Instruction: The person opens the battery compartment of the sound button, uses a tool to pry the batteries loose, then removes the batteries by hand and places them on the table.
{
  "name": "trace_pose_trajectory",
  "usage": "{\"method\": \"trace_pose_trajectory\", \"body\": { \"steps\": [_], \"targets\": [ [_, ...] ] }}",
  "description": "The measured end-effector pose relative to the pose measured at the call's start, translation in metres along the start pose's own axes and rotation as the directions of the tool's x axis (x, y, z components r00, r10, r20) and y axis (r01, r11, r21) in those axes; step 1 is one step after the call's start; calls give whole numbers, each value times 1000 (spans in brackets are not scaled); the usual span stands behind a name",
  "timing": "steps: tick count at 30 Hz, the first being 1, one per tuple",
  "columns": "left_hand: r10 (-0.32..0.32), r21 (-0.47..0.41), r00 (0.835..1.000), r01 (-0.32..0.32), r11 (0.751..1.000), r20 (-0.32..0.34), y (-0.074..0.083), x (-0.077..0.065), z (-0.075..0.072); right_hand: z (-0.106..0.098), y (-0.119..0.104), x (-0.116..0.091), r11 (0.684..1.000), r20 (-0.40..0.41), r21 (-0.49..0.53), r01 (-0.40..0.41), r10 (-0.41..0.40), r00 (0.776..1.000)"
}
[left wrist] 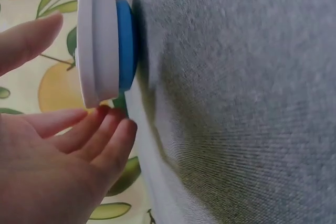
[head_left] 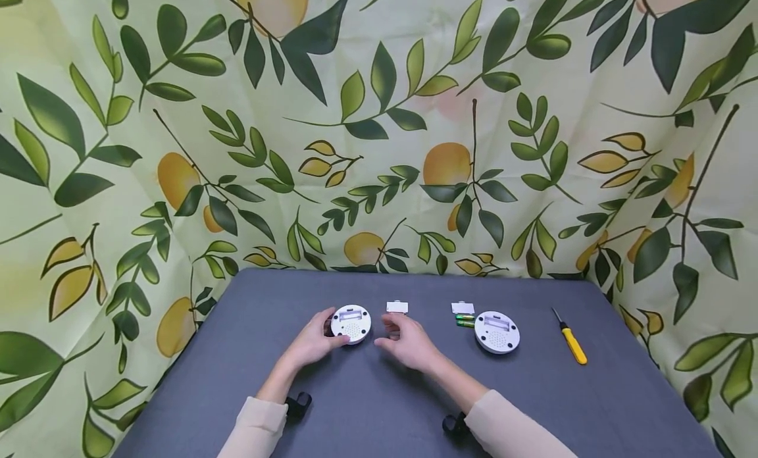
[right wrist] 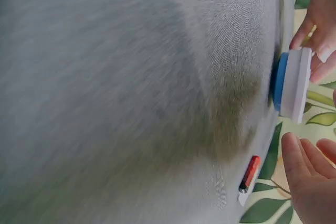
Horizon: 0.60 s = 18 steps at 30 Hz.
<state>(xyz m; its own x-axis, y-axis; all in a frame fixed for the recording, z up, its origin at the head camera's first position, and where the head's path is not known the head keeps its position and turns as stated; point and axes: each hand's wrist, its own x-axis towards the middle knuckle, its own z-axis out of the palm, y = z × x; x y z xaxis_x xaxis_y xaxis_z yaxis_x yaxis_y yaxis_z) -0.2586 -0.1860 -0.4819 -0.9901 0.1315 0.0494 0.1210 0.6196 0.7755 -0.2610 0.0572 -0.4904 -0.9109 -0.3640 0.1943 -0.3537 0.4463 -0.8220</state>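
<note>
In the head view, a round white device (head_left: 351, 324) with a speaker grille, dark screw holes or feet and an uncovered battery compartment lies face up; side-on, its blue base (left wrist: 126, 45) shows. My left hand (head_left: 316, 337) is at its left side, fingertips right at the rim, while the thumb stands off its face in the left wrist view. To its right my right hand (head_left: 408, 343) hovers with fingers loosely bent and nothing between them. Near that hand lies a red and black battery (right wrist: 249, 174), hidden from the head view. A small white cover (head_left: 397, 306) lies just behind the hand.
Farther right are a second round white device (head_left: 497, 332), another white cover (head_left: 462, 308) and green batteries (head_left: 465, 320). A screwdriver (head_left: 572, 339) with a yellow handle lies at the right. Patterned cloth (head_left: 379, 129) stands behind the grey table (head_left: 367, 412).
</note>
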Motion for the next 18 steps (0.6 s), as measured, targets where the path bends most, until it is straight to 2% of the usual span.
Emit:
{"method": "trace_pose_trajectory", "body": {
  "steps": [3, 9, 14, 18],
  "targets": [
    [21, 46, 999, -20, 999, -28, 4, -3, 1, -8, 0, -9, 1000, 13, -23, 20, -19, 1000],
    [117, 134, 988, -102, 986, -102, 13, -7, 5, -23, -3, -26, 992, 24, -127, 21, -18, 1000],
    [215, 252, 965, -173, 952, -152, 17, -13, 9, -32, -5, -36, 973, -18, -232, 10, -15, 1000],
    [250, 348, 953, -178, 920, -172, 19, -22, 10, -38, -6, -43, 963, -49, -270, -16, 3, 999]
  ]
}}
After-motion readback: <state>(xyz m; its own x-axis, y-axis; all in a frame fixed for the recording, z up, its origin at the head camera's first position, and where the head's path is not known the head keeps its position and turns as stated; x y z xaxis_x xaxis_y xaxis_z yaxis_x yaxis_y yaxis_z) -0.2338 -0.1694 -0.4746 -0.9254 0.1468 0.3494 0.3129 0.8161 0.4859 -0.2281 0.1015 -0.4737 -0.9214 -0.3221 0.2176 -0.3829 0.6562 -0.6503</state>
